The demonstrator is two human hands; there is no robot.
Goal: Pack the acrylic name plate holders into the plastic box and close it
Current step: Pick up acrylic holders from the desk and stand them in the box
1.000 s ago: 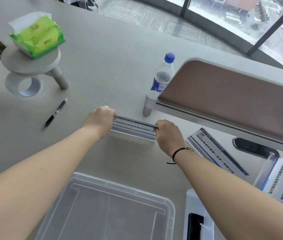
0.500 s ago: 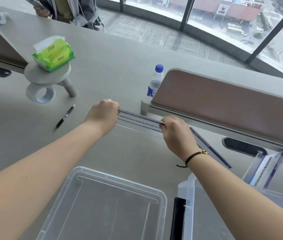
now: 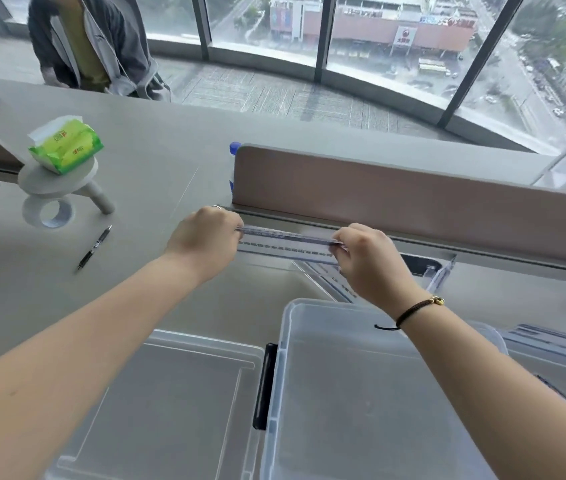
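Observation:
I hold a clear acrylic name plate holder (image 3: 286, 241) with blue print by its two ends, lifted off the table. My left hand (image 3: 205, 239) is shut on its left end, my right hand (image 3: 368, 261) on its right end. Below my right forearm stands the open clear plastic box (image 3: 343, 393) with a black latch (image 3: 264, 386) on its left wall. The box's clear lid (image 3: 170, 410) lies flat to its left. More name plate holders lie behind the box (image 3: 330, 284), stand upright at the right (image 3: 442, 273), and lie at the far right (image 3: 551, 344).
A brown desk divider (image 3: 413, 202) runs behind my hands, a water bottle (image 3: 234, 168) partly hidden at its left end. A green tissue pack (image 3: 66, 143) sits on a round stand, a pen (image 3: 94, 247) lies left. A person sits across the table (image 3: 91, 43).
The view has tilted up and shifted right, and my hands have carried the holder right. The box now lies under my right forearm and the divider hides most of the bottle.

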